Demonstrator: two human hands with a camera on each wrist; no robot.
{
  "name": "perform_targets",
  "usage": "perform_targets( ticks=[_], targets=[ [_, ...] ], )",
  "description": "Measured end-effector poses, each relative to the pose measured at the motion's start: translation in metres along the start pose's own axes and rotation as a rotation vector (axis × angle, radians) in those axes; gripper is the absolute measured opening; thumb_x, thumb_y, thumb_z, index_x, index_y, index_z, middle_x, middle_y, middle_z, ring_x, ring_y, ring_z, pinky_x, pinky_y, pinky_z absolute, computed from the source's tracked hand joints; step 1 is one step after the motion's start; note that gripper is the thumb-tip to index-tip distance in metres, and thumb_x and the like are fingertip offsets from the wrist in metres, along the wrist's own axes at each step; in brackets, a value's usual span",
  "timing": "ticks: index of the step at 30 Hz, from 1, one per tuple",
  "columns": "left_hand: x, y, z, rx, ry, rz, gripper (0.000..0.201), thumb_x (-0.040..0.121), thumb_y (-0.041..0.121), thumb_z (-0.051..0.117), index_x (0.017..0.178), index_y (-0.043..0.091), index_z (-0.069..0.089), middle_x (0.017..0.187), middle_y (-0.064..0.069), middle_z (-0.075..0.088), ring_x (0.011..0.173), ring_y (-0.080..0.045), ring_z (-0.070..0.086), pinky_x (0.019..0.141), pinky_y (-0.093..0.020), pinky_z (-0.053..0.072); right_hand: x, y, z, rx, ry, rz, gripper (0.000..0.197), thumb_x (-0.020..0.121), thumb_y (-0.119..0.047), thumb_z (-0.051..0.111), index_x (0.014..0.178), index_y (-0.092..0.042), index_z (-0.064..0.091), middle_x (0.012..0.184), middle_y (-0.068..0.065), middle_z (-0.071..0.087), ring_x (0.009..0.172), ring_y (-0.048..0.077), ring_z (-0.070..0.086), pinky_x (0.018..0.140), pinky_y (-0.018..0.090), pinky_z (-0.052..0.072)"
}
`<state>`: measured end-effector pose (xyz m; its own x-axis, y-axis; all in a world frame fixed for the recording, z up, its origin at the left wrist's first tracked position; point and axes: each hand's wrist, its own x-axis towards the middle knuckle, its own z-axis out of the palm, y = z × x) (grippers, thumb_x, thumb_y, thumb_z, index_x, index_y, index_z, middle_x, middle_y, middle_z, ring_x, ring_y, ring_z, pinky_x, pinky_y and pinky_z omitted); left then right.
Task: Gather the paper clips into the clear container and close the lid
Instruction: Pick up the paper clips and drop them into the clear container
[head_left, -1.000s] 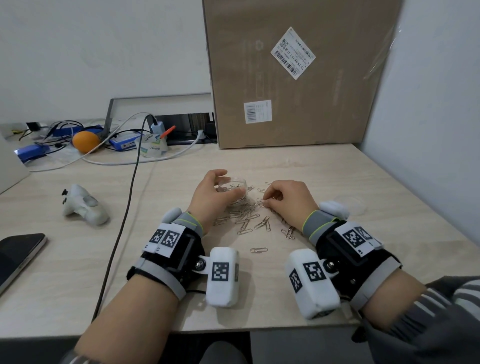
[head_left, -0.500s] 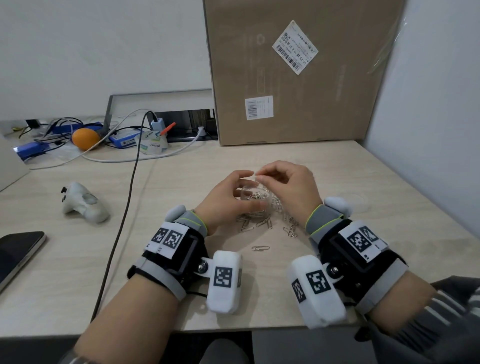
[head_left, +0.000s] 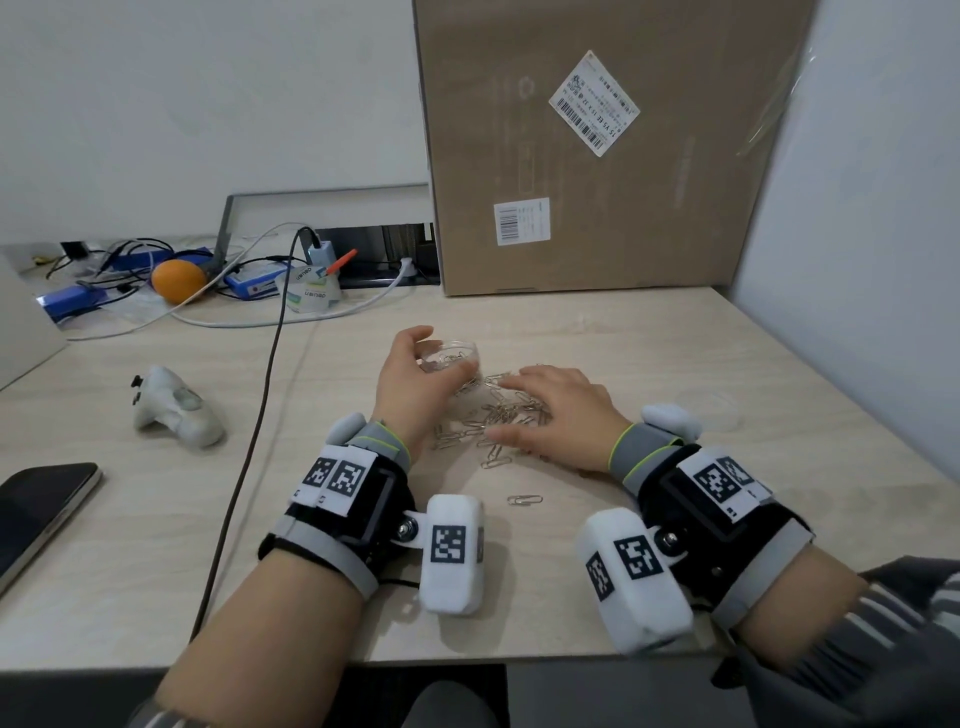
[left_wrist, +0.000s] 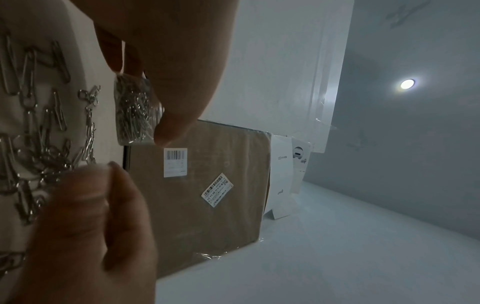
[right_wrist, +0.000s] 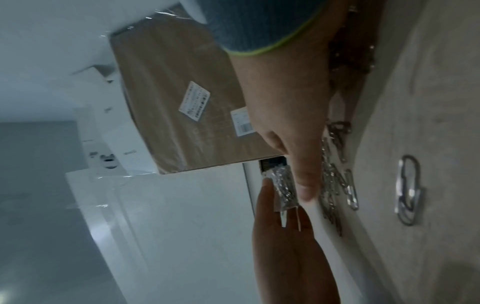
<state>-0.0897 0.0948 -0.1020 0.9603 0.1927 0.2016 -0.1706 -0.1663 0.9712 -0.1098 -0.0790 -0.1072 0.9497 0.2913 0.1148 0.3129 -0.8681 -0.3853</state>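
Note:
A small clear round container (head_left: 457, 355) with several silver paper clips inside sits in my left hand (head_left: 441, 349), thumb and fingers curled around its wall. The left wrist view shows the container (left_wrist: 135, 111) side-on between thumb and fingers. A loose pile of paper clips (head_left: 498, 415) lies on the desk just right of it. My right hand (head_left: 540, 405) lies palm-down on the pile, fingers spread and nearly straight, gripping nothing I can see. One clip (head_left: 524, 500) lies alone nearer me. The clear lid (head_left: 722, 413) rests flat on the desk, right of my right wrist.
A large cardboard box (head_left: 597, 156) stands against the wall behind the clips. A black cable (head_left: 260, 415) crosses the desk on the left, beside a white controller (head_left: 171, 408) and a phone (head_left: 41, 509). Cables, an orange and a tape roll sit at the back left.
My right hand came down from over the container and now lies flat on the clip pile. My left hand still holds the container, now slightly farther left and back.

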Motion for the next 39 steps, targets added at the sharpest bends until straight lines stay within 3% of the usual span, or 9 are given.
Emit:
perform_targets(
  ticks=[4, 8, 13, 21, 24, 28, 31, 35, 39],
  targets=[
    [0.000, 0.000, 0.002, 0.007, -0.021, -0.003, 0.063, 0.078, 0.022, 0.076, 0.132, 0.019, 0.045, 0.124, 0.001, 0.055, 0.101, -0.013, 0.060, 0.078, -0.023, 0.048, 0.004, 0.000, 0.007, -0.035, -0.039, -0.095, 0.052, 0.079, -0.062, 0.056, 0.125, -0.038, 0.052, 0.136, -0.007, 0.048, 0.126, 0.023, 0.037, 0.107, 0.044, 0.028],
    [-0.001, 0.000, 0.003, -0.019, -0.042, -0.019, 0.063, 0.079, 0.019, 0.076, 0.133, 0.017, 0.044, 0.124, -0.001, 0.055, 0.100, -0.015, 0.060, 0.074, -0.022, 0.048, 0.010, 0.000, 0.011, 0.047, 0.017, -0.186, 0.026, 0.086, -0.035, 0.060, 0.107, -0.021, 0.063, 0.111, 0.005, 0.056, 0.107, 0.026, 0.050, 0.093, 0.035, 0.037],
    [-0.004, -0.001, 0.002, 0.012, -0.085, -0.032, 0.058, 0.079, 0.019, 0.076, 0.129, 0.017, 0.047, 0.123, -0.001, 0.056, 0.105, -0.019, 0.061, 0.089, -0.035, 0.052, 0.009, -0.002, 0.008, 0.086, 0.057, -0.180, 0.013, 0.086, -0.016, 0.060, 0.097, -0.009, 0.062, 0.100, 0.009, 0.056, 0.096, 0.024, 0.052, 0.080, 0.031, 0.036],
    [-0.003, -0.005, 0.002, 0.032, -0.141, -0.026, 0.058, 0.077, 0.021, 0.077, 0.128, 0.019, 0.049, 0.122, 0.000, 0.057, 0.103, -0.017, 0.062, 0.089, -0.031, 0.051, 0.012, 0.004, 0.003, 0.167, 0.193, -0.051, 0.006, 0.080, -0.012, 0.066, 0.084, -0.009, 0.068, 0.091, 0.008, 0.067, 0.086, 0.019, 0.057, 0.081, 0.032, 0.044],
    [-0.003, -0.005, 0.001, 0.052, -0.156, -0.016, 0.059, 0.077, 0.022, 0.078, 0.129, 0.018, 0.049, 0.122, 0.001, 0.057, 0.101, -0.015, 0.062, 0.086, -0.027, 0.051, 0.012, 0.006, 0.001, 0.360, 0.345, 0.036, 0.002, 0.075, -0.009, 0.071, 0.077, -0.008, 0.070, 0.077, 0.005, 0.069, 0.070, 0.011, 0.055, 0.068, 0.018, 0.044],
    [-0.004, -0.003, 0.003, 0.075, -0.227, -0.024, 0.058, 0.076, 0.019, 0.079, 0.127, 0.018, 0.050, 0.121, -0.002, 0.058, 0.098, -0.015, 0.063, 0.087, -0.031, 0.054, 0.013, 0.010, -0.006, 0.658, 0.569, 0.120, 0.005, 0.074, -0.010, 0.074, 0.074, -0.011, 0.070, 0.067, -0.003, 0.064, 0.064, 0.009, 0.058, 0.071, 0.022, 0.050],
    [-0.008, 0.000, 0.005, 0.101, -0.312, -0.007, 0.058, 0.076, 0.017, 0.079, 0.126, 0.020, 0.050, 0.121, 0.001, 0.059, 0.102, -0.017, 0.062, 0.090, -0.032, 0.054, 0.010, 0.006, -0.012, 0.811, 0.650, 0.056, 0.008, 0.076, -0.007, 0.073, 0.074, -0.012, 0.067, 0.066, -0.007, 0.064, 0.059, -0.003, 0.057, 0.064, 0.013, 0.049],
    [-0.011, 0.002, 0.008, 0.110, -0.453, 0.014, 0.062, 0.073, 0.013, 0.081, 0.126, 0.021, 0.050, 0.122, 0.000, 0.061, 0.108, -0.019, 0.061, 0.094, -0.033, 0.052, 0.006, -0.005, -0.016, 0.917, 0.636, -0.064, 0.010, 0.076, -0.007, 0.073, 0.075, -0.014, 0.067, 0.068, -0.007, 0.066, 0.061, -0.003, 0.059, 0.063, 0.011, 0.047],
    [-0.014, 0.004, 0.011, 0.121, -0.539, 0.023, 0.066, 0.068, 0.017, 0.084, 0.125, 0.020, 0.051, 0.119, 0.001, 0.063, 0.109, -0.021, 0.062, 0.093, -0.034, 0.053, 0.004, -0.011, -0.011, 0.834, 0.539, -0.115, 0.009, 0.074, -0.006, 0.074, 0.073, -0.013, 0.069, 0.069, -0.005, 0.066, 0.064, 0.003, 0.059, 0.065, 0.016, 0.049]
  ],
)
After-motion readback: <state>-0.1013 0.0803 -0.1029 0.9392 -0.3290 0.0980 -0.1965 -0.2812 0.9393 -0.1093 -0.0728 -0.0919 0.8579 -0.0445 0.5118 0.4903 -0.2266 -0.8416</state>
